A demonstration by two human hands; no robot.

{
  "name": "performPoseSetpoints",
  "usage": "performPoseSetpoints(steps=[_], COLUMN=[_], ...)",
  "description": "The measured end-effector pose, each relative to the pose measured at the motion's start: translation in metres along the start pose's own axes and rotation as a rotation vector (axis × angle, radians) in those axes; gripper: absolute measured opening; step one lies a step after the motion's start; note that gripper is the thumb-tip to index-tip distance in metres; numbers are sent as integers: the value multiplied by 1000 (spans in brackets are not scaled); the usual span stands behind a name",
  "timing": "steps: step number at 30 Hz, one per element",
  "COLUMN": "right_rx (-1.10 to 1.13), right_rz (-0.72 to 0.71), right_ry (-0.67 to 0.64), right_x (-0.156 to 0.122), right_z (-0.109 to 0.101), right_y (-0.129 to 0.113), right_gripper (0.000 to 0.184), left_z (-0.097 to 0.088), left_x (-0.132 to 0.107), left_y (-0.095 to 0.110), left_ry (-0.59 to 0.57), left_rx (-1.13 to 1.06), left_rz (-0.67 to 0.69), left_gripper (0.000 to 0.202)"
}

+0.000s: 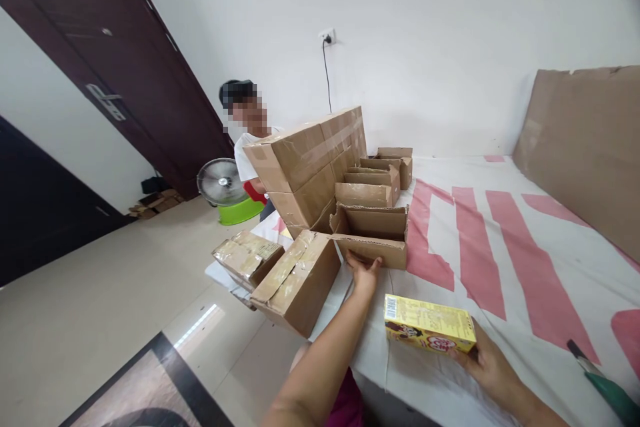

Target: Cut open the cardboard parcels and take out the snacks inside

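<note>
While several taped cardboard boxes (303, 157) are already closed, the yellow printed carton (429, 325) remains outside the open cardboard box (375, 251), its end clamped in the right hand (484, 359); the left hand (365, 275), fingers spread, touches that box.

homelike room: panelled door (125, 60), fan (223, 181), glossy floor (125, 267), wall socket (327, 36)
</note>
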State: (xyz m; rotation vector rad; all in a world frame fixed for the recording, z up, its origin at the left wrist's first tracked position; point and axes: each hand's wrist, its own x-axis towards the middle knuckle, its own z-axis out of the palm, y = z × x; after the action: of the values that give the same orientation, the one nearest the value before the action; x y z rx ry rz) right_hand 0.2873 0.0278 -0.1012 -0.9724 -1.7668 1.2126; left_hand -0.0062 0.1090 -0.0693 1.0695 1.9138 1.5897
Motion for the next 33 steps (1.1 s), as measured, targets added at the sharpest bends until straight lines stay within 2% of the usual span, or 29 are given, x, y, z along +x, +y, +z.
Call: performPoseSetpoints(steps=[4, 11, 16, 20, 23, 26, 28, 29, 30, 32, 33], right_rx=[-7, -75, -87, -40, -28, -25, -36, -45, -53, -65, -72], right_rz=[-16, -17, -15, 13, 29, 51, 58, 61, 66, 78, 83], right_ry=[16, 45, 85, 55, 52, 49, 38, 27, 18, 6, 4], right_x=[-1, -1, 1, 2, 2, 3, 2, 2, 2, 1, 1], right_z=[1, 1, 0, 0, 1, 1, 1, 1, 1, 1, 0], right_y=[12, 6, 5, 6, 5, 1, -4, -6, -9, -12, -14], right_gripper=[53, 55, 53, 58, 61, 60, 58, 57, 56, 55, 56], left_z=[23, 48, 50, 34, 14, -12, -30, -39, -46, -56, -59], left_x=[24, 62, 62, 42, 10, -32, -57, -66, -74, -83, -84], left_y=[14, 39, 46, 50, 58, 72, 85, 91, 98, 111, 116], left_ry=[92, 108, 89, 20, -105, -330, -585, -736, -837, -952, -964], left_rx=[123, 249, 245, 175, 103, 23, 27, 92, 200, 488, 631], left_rz=[-110, -191, -197, -151, -78, 35, 186, 322, 457, 687, 750], left_gripper=[107, 104, 101, 85, 55, 40, 46, 56, 69, 89, 91])
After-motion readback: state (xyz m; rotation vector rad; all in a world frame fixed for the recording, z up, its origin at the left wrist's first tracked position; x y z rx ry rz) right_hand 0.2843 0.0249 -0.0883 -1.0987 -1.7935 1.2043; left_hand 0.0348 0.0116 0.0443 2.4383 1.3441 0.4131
